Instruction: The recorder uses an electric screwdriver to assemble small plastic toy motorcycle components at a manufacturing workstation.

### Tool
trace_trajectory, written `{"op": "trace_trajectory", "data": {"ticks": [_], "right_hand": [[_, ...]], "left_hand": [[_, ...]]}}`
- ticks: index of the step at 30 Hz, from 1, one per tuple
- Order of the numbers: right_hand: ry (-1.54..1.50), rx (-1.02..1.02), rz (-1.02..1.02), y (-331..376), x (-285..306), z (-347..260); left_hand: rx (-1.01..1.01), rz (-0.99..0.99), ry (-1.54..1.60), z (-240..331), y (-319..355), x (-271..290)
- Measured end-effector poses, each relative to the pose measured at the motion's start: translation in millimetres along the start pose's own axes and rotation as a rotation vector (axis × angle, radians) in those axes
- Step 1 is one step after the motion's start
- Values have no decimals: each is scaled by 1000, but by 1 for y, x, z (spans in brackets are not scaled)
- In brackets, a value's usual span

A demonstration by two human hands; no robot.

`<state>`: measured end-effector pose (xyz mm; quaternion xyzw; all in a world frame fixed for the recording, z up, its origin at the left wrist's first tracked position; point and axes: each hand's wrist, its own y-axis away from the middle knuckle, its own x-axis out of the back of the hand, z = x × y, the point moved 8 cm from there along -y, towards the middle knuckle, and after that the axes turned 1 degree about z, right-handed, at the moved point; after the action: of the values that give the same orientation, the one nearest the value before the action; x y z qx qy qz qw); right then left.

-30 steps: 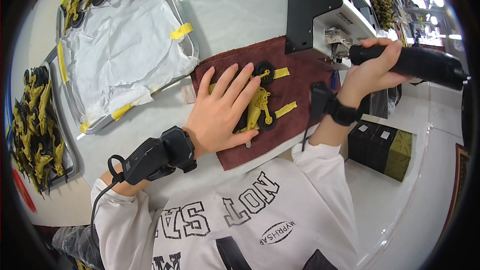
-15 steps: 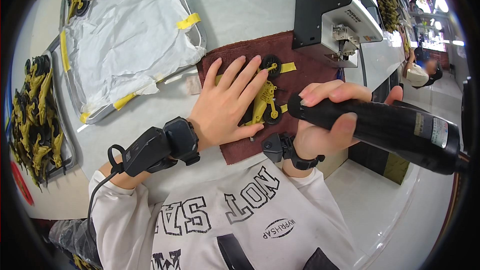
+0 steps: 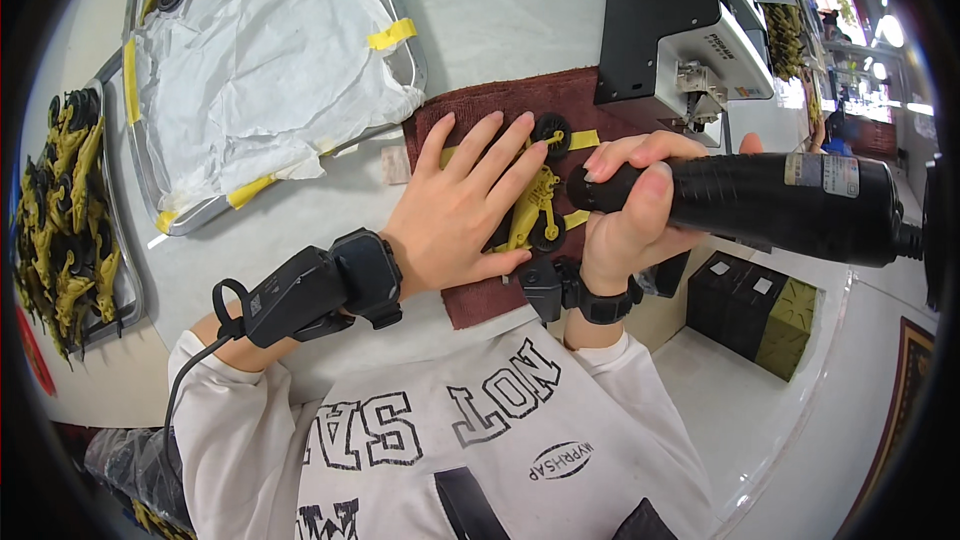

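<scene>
My left hand point(image 3: 452, 202) lies with fingers spread and stretched over a yellow toy vehicle frame with black wheels point(image 3: 537, 202). The palm and fingers cover much of the frame, and the thumb rests along its near side. Under both is a maroon cloth point(image 3: 486, 302). In my right hand point(image 3: 632, 218) is a black corded electric screwdriver point(image 3: 740, 192), with the fingers and thumb wrapped round its front part. The tool lies nearly level, its front end just right of the yellow frame. Whether its tip touches the frame I cannot tell.
A metal tray lined with white paper point(image 3: 250, 80) holds several yellow parts at its far edge. Another tray point(image 3: 133, 292) at left is heaped with yellow wheeled parts. A black and white machine point(image 3: 672, 35) stands beyond the cloth. Right of me is a black box point(image 3: 735, 302).
My right hand has swung the screwdriver's rear end away from me and drawn its front end slightly left, closer to the frame. The left hand stays spread over the frame.
</scene>
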<state>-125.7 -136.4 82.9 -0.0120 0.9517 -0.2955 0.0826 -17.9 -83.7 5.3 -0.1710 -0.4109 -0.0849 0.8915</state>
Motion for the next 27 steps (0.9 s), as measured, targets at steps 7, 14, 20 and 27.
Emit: {"op": "trace_trajectory", "data": {"ticks": [7,14,20,27], "right_hand": [[152,174,-110,-7,8,-16],[346,426,415,-104,91,-51],[315,308,296,-103,78,-22],[134,175,140,-42,46,-32]], "left_hand": [[15,-14,-10,-1,3,-1],[-3,-5,23,3,-2,3],[10,7,54,-1,0,2],[-97,-57,34,7,0,0]]}}
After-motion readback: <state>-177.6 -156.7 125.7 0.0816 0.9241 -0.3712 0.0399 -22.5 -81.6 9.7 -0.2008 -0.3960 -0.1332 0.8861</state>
